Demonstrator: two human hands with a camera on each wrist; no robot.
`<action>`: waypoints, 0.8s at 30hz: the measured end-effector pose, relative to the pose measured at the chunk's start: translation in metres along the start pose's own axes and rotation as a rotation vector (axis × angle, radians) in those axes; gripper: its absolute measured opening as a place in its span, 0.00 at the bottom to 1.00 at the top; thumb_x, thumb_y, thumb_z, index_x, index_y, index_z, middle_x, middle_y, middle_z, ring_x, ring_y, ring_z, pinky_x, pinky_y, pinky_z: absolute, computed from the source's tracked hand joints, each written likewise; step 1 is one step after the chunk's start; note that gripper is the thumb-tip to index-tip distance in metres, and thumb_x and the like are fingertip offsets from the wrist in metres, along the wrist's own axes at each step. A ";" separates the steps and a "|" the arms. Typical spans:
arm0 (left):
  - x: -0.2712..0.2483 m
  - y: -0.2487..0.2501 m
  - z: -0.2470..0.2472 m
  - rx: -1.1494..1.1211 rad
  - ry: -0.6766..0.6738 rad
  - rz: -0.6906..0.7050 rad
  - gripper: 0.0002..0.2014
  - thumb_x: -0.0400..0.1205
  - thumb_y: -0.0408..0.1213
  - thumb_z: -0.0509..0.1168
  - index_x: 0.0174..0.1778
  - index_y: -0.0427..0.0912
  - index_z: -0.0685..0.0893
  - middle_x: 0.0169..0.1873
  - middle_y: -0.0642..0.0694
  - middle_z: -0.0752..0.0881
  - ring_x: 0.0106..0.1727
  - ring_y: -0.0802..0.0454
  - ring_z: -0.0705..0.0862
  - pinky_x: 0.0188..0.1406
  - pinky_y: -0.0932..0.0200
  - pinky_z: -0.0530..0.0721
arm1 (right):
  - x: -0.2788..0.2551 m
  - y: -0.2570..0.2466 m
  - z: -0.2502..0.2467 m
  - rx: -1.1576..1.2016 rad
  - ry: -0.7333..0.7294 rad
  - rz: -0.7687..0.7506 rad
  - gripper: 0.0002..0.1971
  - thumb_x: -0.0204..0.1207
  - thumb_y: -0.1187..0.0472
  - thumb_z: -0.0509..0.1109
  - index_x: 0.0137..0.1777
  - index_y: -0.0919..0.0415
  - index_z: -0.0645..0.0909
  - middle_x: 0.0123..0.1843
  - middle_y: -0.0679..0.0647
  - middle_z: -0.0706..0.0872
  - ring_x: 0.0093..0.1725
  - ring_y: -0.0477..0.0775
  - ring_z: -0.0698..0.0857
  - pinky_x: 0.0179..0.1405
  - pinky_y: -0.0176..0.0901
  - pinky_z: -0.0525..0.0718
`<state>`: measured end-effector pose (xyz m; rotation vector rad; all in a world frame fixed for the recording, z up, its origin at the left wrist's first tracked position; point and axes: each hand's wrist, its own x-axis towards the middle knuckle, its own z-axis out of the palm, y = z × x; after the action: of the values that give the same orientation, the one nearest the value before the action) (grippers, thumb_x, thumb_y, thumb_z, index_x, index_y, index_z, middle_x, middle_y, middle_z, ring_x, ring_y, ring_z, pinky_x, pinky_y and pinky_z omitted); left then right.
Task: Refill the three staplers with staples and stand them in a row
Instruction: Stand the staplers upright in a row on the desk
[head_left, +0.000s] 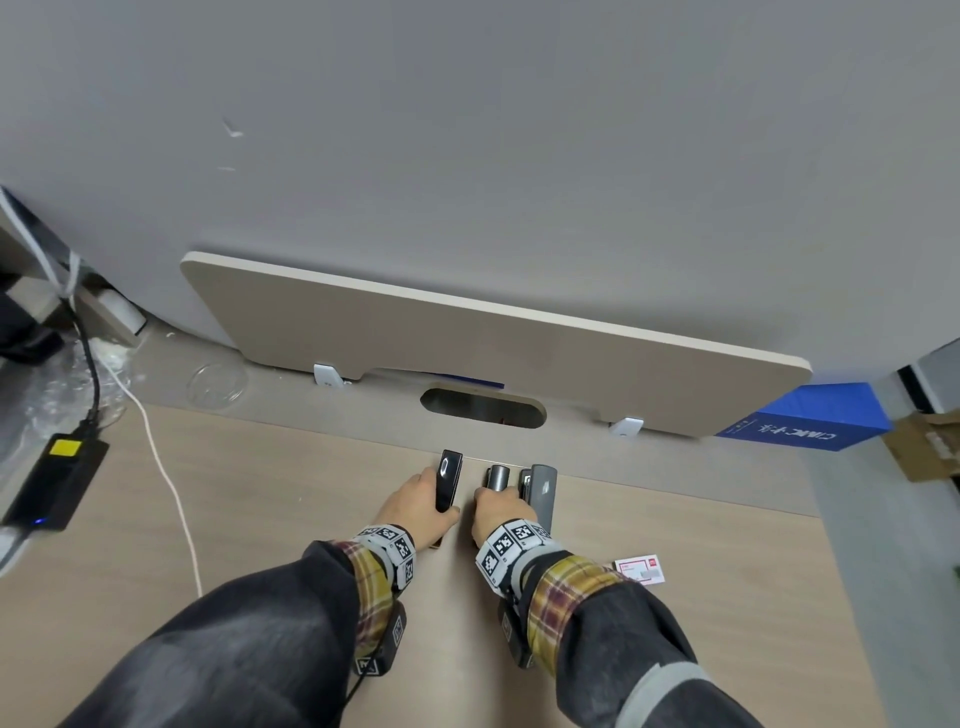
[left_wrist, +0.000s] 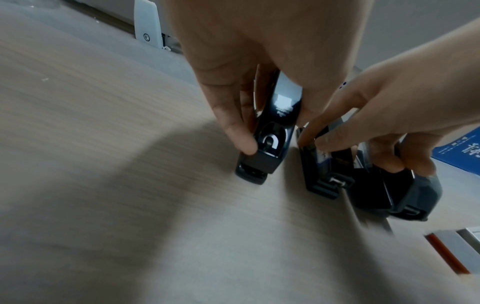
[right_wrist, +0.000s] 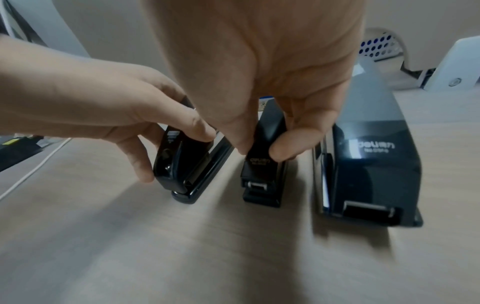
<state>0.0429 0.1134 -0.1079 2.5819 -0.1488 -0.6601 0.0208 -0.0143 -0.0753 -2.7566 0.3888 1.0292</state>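
Right hand (right_wrist: 259, 72) pinches the small stapler (right_wrist: 265, 164); left hand (right_wrist: 109, 107) grips the glossy black stapler (right_wrist: 182, 164).

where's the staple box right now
In the head view the staple box lies on the desk at the near right, beside the right sleeve, nearer than the big stapler.

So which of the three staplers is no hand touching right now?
The large grey stapler at the right end of the row. The left hand holds the glossy black stapler, and the right hand pinches the small middle stapler.
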 end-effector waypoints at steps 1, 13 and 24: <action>0.000 0.000 0.000 0.001 -0.001 0.001 0.21 0.75 0.52 0.67 0.57 0.44 0.74 0.53 0.44 0.84 0.54 0.42 0.83 0.50 0.52 0.81 | 0.000 0.001 0.000 -0.001 -0.002 -0.004 0.18 0.79 0.62 0.63 0.69 0.59 0.74 0.66 0.64 0.73 0.60 0.66 0.83 0.60 0.54 0.82; -0.002 0.008 0.001 -0.028 0.069 -0.023 0.28 0.76 0.61 0.65 0.62 0.43 0.73 0.56 0.45 0.82 0.54 0.43 0.84 0.50 0.51 0.81 | -0.012 0.007 -0.010 -0.071 0.142 -0.106 0.16 0.80 0.62 0.60 0.67 0.61 0.74 0.63 0.64 0.76 0.57 0.66 0.84 0.53 0.54 0.83; -0.036 0.044 -0.016 -0.001 0.337 0.052 0.12 0.85 0.51 0.56 0.51 0.45 0.71 0.45 0.47 0.77 0.35 0.51 0.76 0.30 0.59 0.69 | -0.034 0.155 -0.005 0.190 0.452 0.146 0.14 0.77 0.54 0.60 0.57 0.61 0.78 0.58 0.60 0.82 0.58 0.63 0.78 0.53 0.52 0.81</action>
<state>0.0191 0.0887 -0.0592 2.6336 -0.1045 -0.1994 -0.0473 -0.1571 -0.0601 -2.7957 0.7170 0.3554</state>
